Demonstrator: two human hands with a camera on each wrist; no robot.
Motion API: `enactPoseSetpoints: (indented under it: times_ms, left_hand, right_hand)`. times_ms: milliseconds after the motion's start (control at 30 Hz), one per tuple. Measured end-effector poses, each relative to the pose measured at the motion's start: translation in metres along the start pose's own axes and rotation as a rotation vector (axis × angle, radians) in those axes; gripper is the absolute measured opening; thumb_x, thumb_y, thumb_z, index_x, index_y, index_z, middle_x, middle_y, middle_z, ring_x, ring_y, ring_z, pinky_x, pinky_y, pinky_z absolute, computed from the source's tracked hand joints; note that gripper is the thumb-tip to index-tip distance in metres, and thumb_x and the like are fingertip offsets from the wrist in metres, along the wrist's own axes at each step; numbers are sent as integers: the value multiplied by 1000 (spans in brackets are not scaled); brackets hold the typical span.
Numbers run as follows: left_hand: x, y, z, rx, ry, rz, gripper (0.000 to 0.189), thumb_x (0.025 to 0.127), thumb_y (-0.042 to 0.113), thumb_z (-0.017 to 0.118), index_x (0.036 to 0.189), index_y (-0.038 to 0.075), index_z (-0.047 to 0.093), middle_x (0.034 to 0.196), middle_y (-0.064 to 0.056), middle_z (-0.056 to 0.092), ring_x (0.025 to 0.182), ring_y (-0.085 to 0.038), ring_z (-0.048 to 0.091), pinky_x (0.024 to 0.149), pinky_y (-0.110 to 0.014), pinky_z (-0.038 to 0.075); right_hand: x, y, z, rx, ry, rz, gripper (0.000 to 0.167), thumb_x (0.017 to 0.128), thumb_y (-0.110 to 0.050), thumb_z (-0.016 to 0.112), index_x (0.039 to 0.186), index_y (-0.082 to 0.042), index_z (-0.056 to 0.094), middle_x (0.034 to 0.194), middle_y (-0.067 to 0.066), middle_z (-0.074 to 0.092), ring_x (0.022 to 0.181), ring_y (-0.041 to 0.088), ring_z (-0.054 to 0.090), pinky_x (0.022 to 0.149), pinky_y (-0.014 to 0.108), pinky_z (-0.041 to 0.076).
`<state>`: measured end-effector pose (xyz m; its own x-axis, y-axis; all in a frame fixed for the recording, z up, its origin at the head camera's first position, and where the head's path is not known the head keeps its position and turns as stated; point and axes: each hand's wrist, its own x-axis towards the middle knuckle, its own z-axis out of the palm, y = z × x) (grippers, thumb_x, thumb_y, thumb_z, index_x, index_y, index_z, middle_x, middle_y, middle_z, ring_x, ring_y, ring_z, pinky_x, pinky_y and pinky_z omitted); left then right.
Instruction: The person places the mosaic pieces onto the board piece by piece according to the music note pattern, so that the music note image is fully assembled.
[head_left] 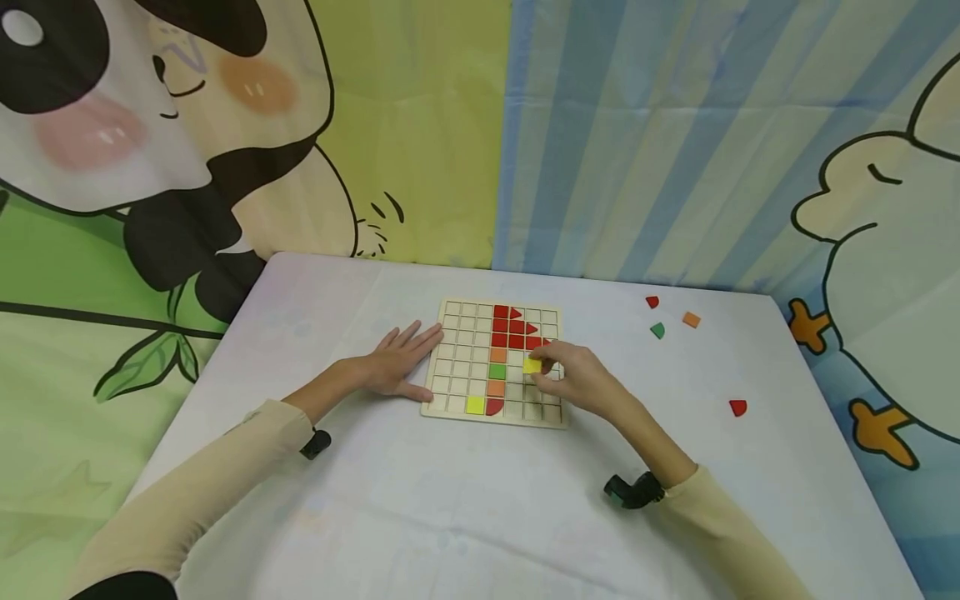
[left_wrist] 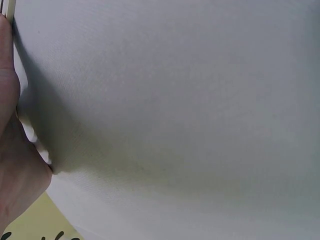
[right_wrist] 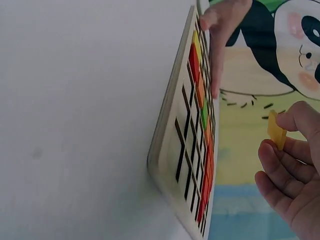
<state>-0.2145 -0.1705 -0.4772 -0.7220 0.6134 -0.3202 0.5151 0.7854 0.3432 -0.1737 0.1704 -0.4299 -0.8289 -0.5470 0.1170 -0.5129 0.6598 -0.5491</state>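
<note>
One yellow square tile (head_left: pixel 532 366) is pinched in the right hand (head_left: pixel 585 382), thumb on one side and fingers curled to the other, at three o'clock of the middle of the wooden grid board (head_left: pixel 459 354). From the right wrist it shows as a thin, flat slab, so I'd judge it light, stiff and smooth, hardly fragile but easy to let slip. Opposite edges look the best place to hold it, leaving the underside free; fingertips wrapped beneath would get in the way. Whether its lower edge touches the board, I can't quite tell from here.

At nine o'clock the left hand (head_left: pixel 393 367) lies with fingers spread and straight, gripping nothing, its fingertips and thumb against the board's side. The board looks rigid and fairly light, likely to slide on the cloth-like tabletop (head_left: pixel 450 500), so its rim seems the sensible place to steady it. Towards two o'clock lie a loose orange square (head_left: pixel 692 319) and a green piece (head_left: pixel 657 331), probably just as light.
</note>
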Motion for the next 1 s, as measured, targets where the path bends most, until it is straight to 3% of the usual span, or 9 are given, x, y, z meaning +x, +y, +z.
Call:
enactPoseSetpoints:
  times_ms: [133, 267, 533, 667, 833, 1000]
  left_hand:
    - [1, 1, 0, -6, -7, -4, 111, 83, 66, 61, 157, 13, -3, 166, -5, -6, 152, -37, -9, 120, -61, 0]
    - [2, 1, 1, -14, -8, 1, 110, 83, 66, 60, 157, 13, -3, 166, -4, -6, 152, -37, -9, 120, -61, 0]
    - [3, -2, 3, -5, -5, -7, 111, 82, 69, 59, 157, 16, -3, 166, -2, -7, 152, -36, -10, 120, -61, 0]
    - [2, -3, 3, -17, -3, -1, 111, 82, 68, 59, 157, 16, -4, 166, -2, -7, 152, -36, -10, 120, -61, -1]
    - [3, -4, 4, -19, -4, 2, 111, 83, 68, 59, 157, 16, -4, 166, -3, -7, 152, -36, -10, 120, -61, -1]
    - [3, -4, 3, 2, -9, -5, 111, 83, 68, 58, 157, 16, -4, 166, -3, -8, 152, -36, -11, 120, -61, -1]
  right_hand:
    - [20, -17, 20, -10, -116, -96, 24, 86, -14, 70, 108, -3, 69, 92, 3, 70, 81, 14, 62, 76, 31, 56]
    - [33, -25, 35, -21, -158, -141, 26, 86, -18, 72, 107, -4, 70, 84, -1, 68, 76, 12, 60, 72, 23, 53]
    - [45, -26, 52, -56, -181, -102, 30, 85, -22, 74, 108, -3, 71, 86, 1, 69, 72, 8, 57, 66, 17, 49]
    - [48, -27, 59, -136, -218, -66, 29, 86, -23, 73, 110, -7, 71, 88, -1, 66, 74, 8, 54, 67, 18, 47]
    - [51, -32, 60, -210, -246, -40, 28, 87, -26, 73, 110, -10, 72, 89, -2, 61, 74, 8, 50, 65, 19, 44]
    - [53, -36, 58, -206, -246, -55, 27, 87, -27, 73, 107, -9, 74, 93, 1, 64, 76, 9, 50, 67, 19, 44]
